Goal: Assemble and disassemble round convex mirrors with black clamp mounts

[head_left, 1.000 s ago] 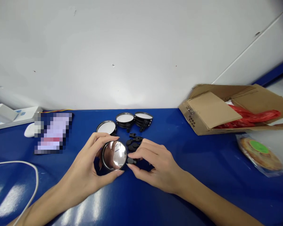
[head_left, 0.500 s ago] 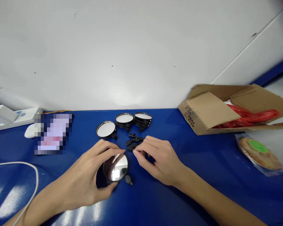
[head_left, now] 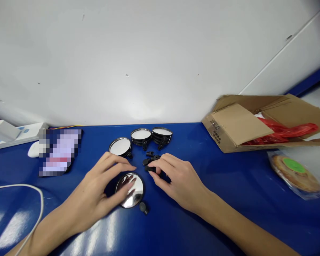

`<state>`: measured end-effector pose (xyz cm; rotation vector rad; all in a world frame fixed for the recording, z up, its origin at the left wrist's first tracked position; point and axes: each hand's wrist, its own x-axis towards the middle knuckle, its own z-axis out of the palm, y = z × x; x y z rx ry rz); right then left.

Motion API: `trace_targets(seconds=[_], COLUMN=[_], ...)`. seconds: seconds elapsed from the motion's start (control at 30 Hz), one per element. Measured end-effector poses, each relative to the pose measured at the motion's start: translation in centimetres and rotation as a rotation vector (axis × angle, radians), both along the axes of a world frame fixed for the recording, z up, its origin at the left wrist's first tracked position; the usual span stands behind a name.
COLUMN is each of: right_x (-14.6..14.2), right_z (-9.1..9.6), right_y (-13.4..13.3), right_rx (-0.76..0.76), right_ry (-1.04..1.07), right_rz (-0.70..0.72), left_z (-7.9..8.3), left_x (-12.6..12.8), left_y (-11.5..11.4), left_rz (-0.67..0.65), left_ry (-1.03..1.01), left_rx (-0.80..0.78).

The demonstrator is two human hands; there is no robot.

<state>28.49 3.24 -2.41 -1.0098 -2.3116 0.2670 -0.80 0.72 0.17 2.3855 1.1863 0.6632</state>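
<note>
Resting open left hand (head_left: 92, 192) on round mirror (head_left: 129, 190); right hand (head_left: 180, 181) pinching small black part (head_left: 150, 169), mostly hidden.

Inventory, obscured items: pixelated flat item (head_left: 60, 152), blurring past identification; power strip (head_left: 5, 134), running off the left edge; cardboard box (head_left: 256, 122), extending past the right edge; small black plastic parts (head_left: 149, 161), disappearing beneath the right hand (head_left: 176, 181); round convex mirror (head_left: 134, 197), sitting partly covered by the left hand (head_left: 93, 193).

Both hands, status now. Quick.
Left hand: open, thumb across the round mirror, not gripping it.
Right hand: closed, pinching a small black plastic part.
</note>
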Motion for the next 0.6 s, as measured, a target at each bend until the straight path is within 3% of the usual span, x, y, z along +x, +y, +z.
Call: trace_targets(seconds=[0.1,0.2,0.6], right_x=[0.1,0.0,-0.2], right_z=[-0.1,-0.3,-0.2], right_y=[0.0,-0.1,-0.4], right_rx=[-0.002,-0.003,0.009], right_ry=[-0.013,-0.018,-0.023], right_rz=[-0.005,-0.001,0.017], left_z=[-0.7,-1.6,-2.1], left_x=[-0.4,-1.1,-3.0], left_y=[0.8,1.7,2.8], left_rz=[0.157,0.232,0.103], left_ry=[0.009,0.061,0.246], left_rx=[0.278,0.439,0.634])
